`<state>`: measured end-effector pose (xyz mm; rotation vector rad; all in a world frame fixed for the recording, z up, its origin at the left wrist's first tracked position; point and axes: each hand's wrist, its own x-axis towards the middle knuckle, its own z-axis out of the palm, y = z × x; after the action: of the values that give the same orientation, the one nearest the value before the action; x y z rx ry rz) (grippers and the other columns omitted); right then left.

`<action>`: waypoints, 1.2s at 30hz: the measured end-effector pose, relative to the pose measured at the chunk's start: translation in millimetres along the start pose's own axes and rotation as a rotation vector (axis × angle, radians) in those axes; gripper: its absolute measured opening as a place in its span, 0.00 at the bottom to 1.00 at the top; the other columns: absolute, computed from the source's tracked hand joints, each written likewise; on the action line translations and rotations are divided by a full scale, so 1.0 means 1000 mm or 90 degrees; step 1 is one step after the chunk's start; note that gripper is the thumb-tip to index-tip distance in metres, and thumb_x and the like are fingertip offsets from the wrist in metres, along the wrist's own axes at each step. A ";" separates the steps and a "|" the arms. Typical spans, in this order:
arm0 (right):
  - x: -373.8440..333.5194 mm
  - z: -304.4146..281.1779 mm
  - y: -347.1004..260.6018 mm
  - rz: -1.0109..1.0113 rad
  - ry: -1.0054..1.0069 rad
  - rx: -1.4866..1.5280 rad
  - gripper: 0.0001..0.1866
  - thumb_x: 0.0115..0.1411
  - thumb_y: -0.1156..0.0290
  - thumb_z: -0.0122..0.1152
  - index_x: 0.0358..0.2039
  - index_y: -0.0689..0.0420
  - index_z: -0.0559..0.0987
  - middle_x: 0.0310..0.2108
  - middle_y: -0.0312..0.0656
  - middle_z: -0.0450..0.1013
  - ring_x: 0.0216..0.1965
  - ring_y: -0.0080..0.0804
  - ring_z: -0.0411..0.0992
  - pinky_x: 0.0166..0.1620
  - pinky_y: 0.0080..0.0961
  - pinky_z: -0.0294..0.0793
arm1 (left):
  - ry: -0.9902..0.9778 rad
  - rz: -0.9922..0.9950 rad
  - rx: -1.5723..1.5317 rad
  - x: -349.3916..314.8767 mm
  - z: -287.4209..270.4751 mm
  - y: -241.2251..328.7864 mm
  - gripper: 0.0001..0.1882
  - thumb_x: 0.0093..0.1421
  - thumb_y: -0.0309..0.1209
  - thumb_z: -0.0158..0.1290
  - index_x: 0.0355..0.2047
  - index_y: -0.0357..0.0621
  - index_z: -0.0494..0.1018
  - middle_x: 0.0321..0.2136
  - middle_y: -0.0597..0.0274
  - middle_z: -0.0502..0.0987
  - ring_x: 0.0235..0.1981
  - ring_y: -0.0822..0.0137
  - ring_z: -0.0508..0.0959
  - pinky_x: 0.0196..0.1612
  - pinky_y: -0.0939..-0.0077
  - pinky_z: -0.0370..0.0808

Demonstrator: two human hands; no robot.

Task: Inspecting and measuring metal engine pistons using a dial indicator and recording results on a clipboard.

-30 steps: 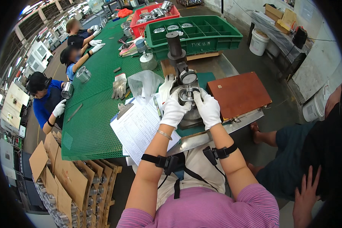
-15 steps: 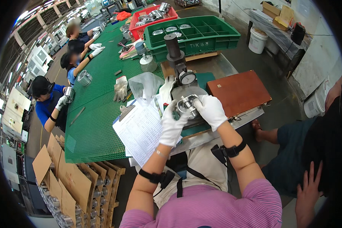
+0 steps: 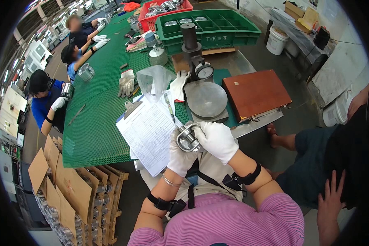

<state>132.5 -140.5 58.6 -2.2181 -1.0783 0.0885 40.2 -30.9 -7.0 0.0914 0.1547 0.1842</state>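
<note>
My gloved left grip (image 3: 181,158) and right grip (image 3: 217,141) pinch shiny metal part (image 3: 187,138) between them, near edge of surface (image 3: 96,133), off gauge stand (image 3: 190,37): hand-holding step, I judge. Next move calls for steady support. Gap separates part from round plate (image 3: 207,99); brown case (image 3: 257,98) bounds right. Left hold, partly hidden, seems snug.

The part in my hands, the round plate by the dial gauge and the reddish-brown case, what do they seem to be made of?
Held part: metal, seemingly machined smooth, given its bright silver glints. Round plate: probably metal too, with a duller grey sheen. Case: perhaps varnished wood or leatherette; its smooth reddish-brown top doesn't settle which.
</note>
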 end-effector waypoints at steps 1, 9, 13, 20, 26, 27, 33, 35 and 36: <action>-0.001 0.002 0.000 -0.025 0.014 -0.011 0.13 0.62 0.62 0.51 0.30 0.58 0.79 0.22 0.52 0.75 0.26 0.51 0.76 0.32 0.45 0.75 | -0.008 0.005 -0.009 0.000 -0.003 0.000 0.25 0.66 0.50 0.47 0.49 0.40 0.72 0.48 0.54 0.76 0.51 0.58 0.76 0.58 0.58 0.71; -0.001 0.013 -0.002 -0.042 0.034 -0.062 0.13 0.64 0.63 0.50 0.31 0.57 0.78 0.22 0.50 0.75 0.27 0.48 0.75 0.33 0.42 0.73 | 0.159 0.132 0.019 0.009 0.000 0.003 0.22 0.68 0.50 0.44 0.41 0.44 0.75 0.38 0.59 0.80 0.40 0.64 0.80 0.47 0.68 0.79; -0.002 0.018 0.001 -0.017 0.056 0.001 0.13 0.64 0.63 0.50 0.30 0.58 0.78 0.23 0.51 0.75 0.27 0.50 0.75 0.33 0.43 0.73 | 0.118 0.064 0.032 0.000 0.008 -0.005 0.25 0.64 0.56 0.48 0.43 0.47 0.74 0.40 0.60 0.79 0.42 0.64 0.79 0.50 0.64 0.76; -0.003 0.014 0.008 0.011 0.059 0.019 0.13 0.64 0.64 0.51 0.32 0.59 0.78 0.22 0.51 0.75 0.27 0.50 0.75 0.33 0.43 0.74 | 0.110 -0.023 0.077 0.001 0.007 -0.002 0.28 0.66 0.57 0.42 0.51 0.47 0.71 0.47 0.58 0.77 0.49 0.57 0.77 0.54 0.49 0.74; -0.005 -0.016 0.030 0.045 0.108 0.032 0.12 0.63 0.63 0.52 0.34 0.57 0.79 0.23 0.49 0.75 0.29 0.48 0.75 0.33 0.41 0.73 | 0.090 -0.119 0.399 0.020 0.017 0.008 0.30 0.68 0.55 0.42 0.59 0.44 0.65 0.50 0.62 0.76 0.45 0.65 0.79 0.46 0.61 0.78; -0.006 -0.021 0.032 0.045 0.112 0.035 0.12 0.63 0.63 0.52 0.34 0.57 0.79 0.23 0.49 0.75 0.29 0.48 0.75 0.33 0.41 0.73 | 0.090 -0.119 0.404 0.026 0.015 0.011 0.30 0.68 0.55 0.42 0.59 0.44 0.65 0.50 0.62 0.76 0.45 0.65 0.79 0.46 0.61 0.78; -0.015 -0.047 0.070 0.083 0.224 0.006 0.12 0.64 0.64 0.52 0.36 0.58 0.80 0.26 0.51 0.76 0.28 0.50 0.74 0.33 0.41 0.71 | -0.014 0.559 1.602 0.087 0.048 0.017 0.29 0.66 0.46 0.46 0.55 0.32 0.67 0.52 0.43 0.74 0.57 0.48 0.70 0.61 0.49 0.62; -0.015 -0.052 0.070 0.092 0.235 0.050 0.13 0.63 0.65 0.52 0.36 0.59 0.80 0.26 0.52 0.76 0.28 0.50 0.74 0.34 0.40 0.72 | -0.021 0.536 1.691 0.115 0.034 0.012 0.32 0.65 0.49 0.45 0.57 0.32 0.66 0.57 0.37 0.68 0.62 0.42 0.63 0.65 0.46 0.53; -0.015 -0.053 0.070 0.113 0.234 0.088 0.12 0.63 0.65 0.52 0.37 0.59 0.80 0.26 0.52 0.76 0.29 0.50 0.75 0.34 0.39 0.72 | -0.001 0.517 1.732 0.126 0.030 0.007 0.36 0.63 0.53 0.44 0.59 0.32 0.64 0.60 0.38 0.65 0.63 0.41 0.61 0.65 0.45 0.52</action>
<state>187.5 -211.0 55.5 -2.0951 -0.6554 -0.1591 166.2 -2.0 4.8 2.8962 0.2549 0.6620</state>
